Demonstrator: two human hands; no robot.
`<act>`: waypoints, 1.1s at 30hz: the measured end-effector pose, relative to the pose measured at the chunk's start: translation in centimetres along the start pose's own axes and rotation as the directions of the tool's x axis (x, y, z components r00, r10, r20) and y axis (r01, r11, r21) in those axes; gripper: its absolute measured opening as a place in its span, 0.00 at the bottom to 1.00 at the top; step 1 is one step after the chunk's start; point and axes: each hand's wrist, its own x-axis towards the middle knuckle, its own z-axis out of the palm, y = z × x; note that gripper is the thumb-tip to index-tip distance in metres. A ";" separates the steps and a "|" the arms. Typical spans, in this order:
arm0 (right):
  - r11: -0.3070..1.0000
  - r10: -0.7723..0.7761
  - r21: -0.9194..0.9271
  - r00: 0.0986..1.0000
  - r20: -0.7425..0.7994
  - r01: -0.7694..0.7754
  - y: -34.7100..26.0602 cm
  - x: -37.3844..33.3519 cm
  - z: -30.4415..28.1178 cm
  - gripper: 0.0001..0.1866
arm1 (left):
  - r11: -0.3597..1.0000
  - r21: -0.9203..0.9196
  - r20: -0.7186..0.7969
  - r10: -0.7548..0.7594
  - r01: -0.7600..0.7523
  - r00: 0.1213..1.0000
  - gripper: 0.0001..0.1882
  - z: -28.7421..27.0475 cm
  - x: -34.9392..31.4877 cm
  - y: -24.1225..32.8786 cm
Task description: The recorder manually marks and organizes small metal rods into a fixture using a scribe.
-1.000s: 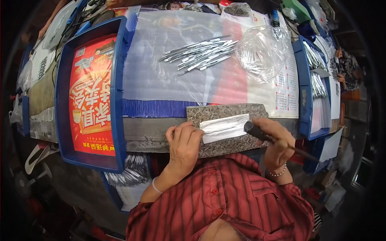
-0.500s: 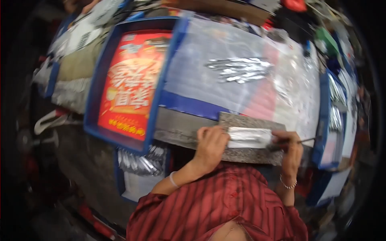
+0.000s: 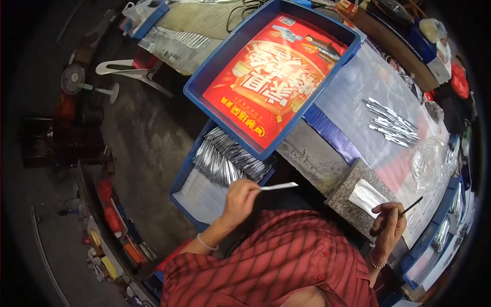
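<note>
My left hand [image 3: 239,202] pinches one end of a slim, flat silvery metal strip [image 3: 280,187], held in front of the red striped shirt. Close to it, a lower blue bin [image 3: 180,203] holds many shiny metal pieces [image 3: 225,158] over a pale lining. My right hand [image 3: 388,222] is closed around a thin dark stick [image 3: 412,204], whose tip points up and to the right; the part within the fingers is hidden. Beside those fingers, a folded white pad [image 3: 366,196] lies on a speckled stone slab [image 3: 342,198] at the bench edge.
A large blue tray [image 3: 190,92] with a red printed sheet [image 3: 266,87] overhangs the bench edge. Loose silvery pieces [image 3: 391,123] lie on plastic sheeting. Another blue bin [image 3: 434,225] stands at the right, with crumpled clear plastic [image 3: 432,161] behind. A white fan [image 3: 73,79] is far left.
My left hand has left the slab and moved left toward the lower bin, now with a metal strip. My right hand stays by the slab with the stick. The view has turned left.
</note>
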 end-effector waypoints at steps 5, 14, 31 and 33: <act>0.998 0.007 -0.069 0.991 0.134 0.002 -0.5 0.3 2.7 0.13 | 0.891 0.045 -0.331 -0.414 0.452 0.848 0.04 -2.7 -4.7 -10.2; 0.966 0.018 -0.257 0.991 0.132 0.017 -1.2 -0.6 2.8 0.09 | 0.851 0.215 -0.502 -0.324 0.479 0.802 0.06 -2.1 -5.5 -19.3; 0.601 -0.484 -0.754 0.872 -0.079 0.265 -1.3 31.3 -4.9 0.13 | 0.997 0.054 -0.097 0.059 -0.054 0.993 0.09 3.2 -2.9 -4.6; 0.402 -0.503 -0.891 0.864 -0.021 0.213 -1.0 34.6 -3.7 0.16 | 0.995 -0.001 -0.033 0.102 -0.102 0.994 0.10 3.9 -2.7 -2.0</act>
